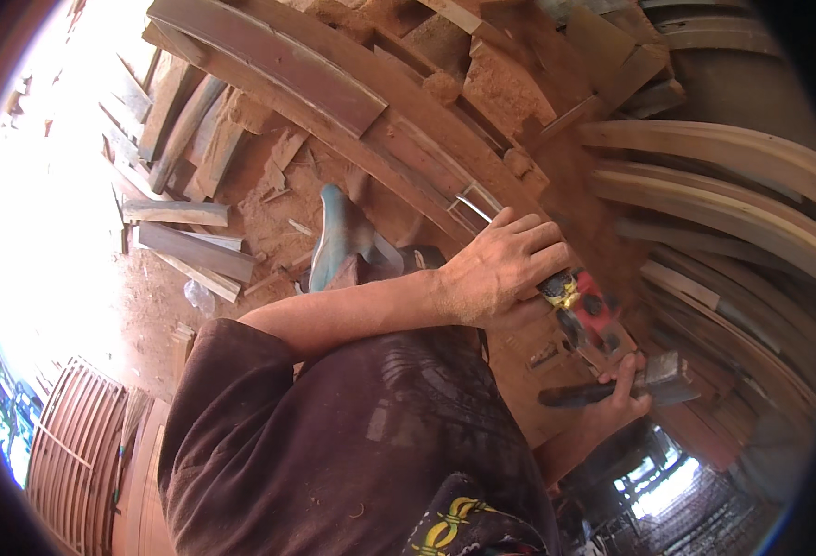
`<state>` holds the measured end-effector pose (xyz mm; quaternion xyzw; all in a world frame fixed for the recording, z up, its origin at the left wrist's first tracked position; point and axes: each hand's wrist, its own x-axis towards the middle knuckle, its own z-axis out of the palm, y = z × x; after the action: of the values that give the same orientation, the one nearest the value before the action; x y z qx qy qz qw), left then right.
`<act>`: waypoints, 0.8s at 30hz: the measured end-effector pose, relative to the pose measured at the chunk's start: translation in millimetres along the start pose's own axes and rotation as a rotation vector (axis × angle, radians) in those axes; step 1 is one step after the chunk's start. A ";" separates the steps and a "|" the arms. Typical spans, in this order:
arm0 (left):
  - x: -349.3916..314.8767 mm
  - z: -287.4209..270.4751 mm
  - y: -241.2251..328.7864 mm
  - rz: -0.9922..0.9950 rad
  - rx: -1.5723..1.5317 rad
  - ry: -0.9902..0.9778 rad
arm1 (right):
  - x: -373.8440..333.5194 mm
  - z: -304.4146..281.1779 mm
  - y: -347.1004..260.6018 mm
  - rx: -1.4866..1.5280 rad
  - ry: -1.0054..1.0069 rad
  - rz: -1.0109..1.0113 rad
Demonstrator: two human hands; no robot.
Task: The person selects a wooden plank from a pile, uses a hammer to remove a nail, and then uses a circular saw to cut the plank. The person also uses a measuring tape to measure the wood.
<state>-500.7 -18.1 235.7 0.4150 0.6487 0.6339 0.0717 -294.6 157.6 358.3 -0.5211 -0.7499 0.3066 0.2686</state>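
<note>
My left hand (505,264) is closed round a tool with a thin metal shaft (473,208). The shaft's tip lies by a small rectangular outline on the long curved wooden beam (408,153). Beyond my knuckles is a red and black piece (596,308) with yellow on its near end; whether it belongs to the same tool I cannot tell. Lower right, my right hand (623,394) grips a tool with a dark handle (575,396) and a broad grey head (667,378). Its fingertips reach the grey lower end of the red piece.
A teal shoe (332,236) stands amid sawdust and offcuts beside the beam. Loose wooden blocks (195,250) lie at the left. Curved wooden pieces (714,199) are stacked at the right. A slatted wooden panel (74,426) is at the lower left, near a broom (132,417).
</note>
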 end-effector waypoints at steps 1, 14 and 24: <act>0.6 -2.8 -0.2 0.005 0.000 0.019 | -1.7 3.7 -10.1 -0.005 -0.025 -0.020; 16.6 -12.8 -17.5 0.010 -0.272 0.124 | 6.9 30.2 -111.7 -0.138 -0.243 -0.595; 20.9 -15.2 -28.4 -0.063 -0.264 0.153 | 1.6 72.1 -113.4 -0.818 -0.534 -0.914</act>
<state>-536.3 -12.3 222.6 0.3319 0.5759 0.7410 0.0956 -417.1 115.7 394.2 -0.1170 -0.9918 -0.0286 -0.0425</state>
